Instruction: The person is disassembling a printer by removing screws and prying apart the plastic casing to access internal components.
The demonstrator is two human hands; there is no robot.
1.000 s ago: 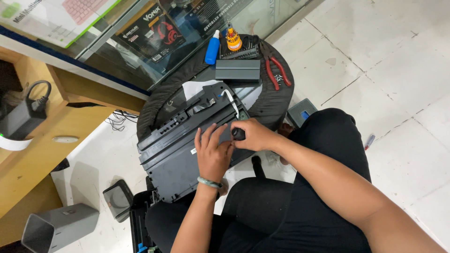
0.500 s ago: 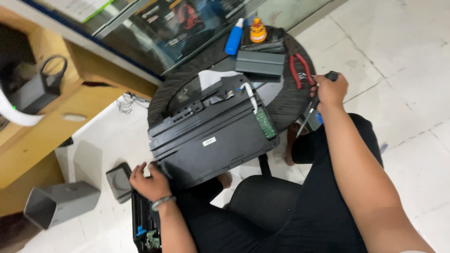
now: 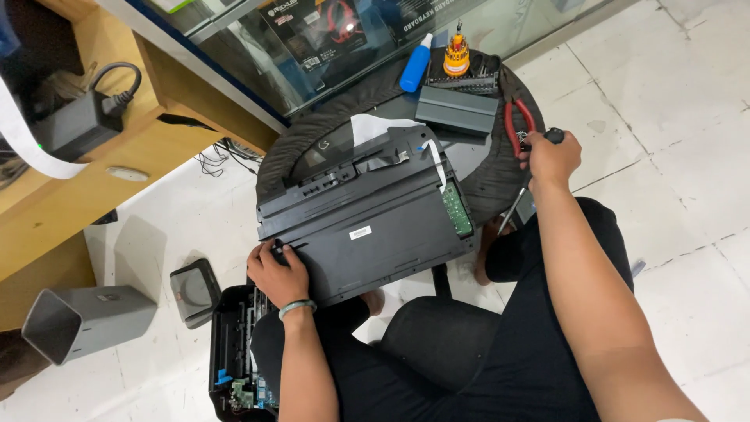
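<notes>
A large dark grey printer housing (image 3: 367,223) lies across my lap and against a round black stool (image 3: 492,176). A green circuit board (image 3: 455,209) shows at its right end. My left hand (image 3: 280,273) grips the housing's lower left corner. My right hand (image 3: 549,156) is out at the stool's right edge, closed around a black-handled screwdriver (image 3: 516,205) whose shaft points down. Red-handled pliers (image 3: 516,121) lie on the stool just beside that hand.
On the stool stand a blue bottle (image 3: 416,64), an orange screwdriver-bit set (image 3: 456,56) and a grey box (image 3: 456,109). On the floor at left lie an open printer chassis (image 3: 234,359), a grey tray (image 3: 195,291) and a grey bin (image 3: 86,320). A wooden desk (image 3: 101,180) and glass counter (image 3: 328,47) lie beyond.
My right hand left the housing and swung out to the stool's right edge with the screwdriver. My left hand moved from the housing's middle to its lower left corner.
</notes>
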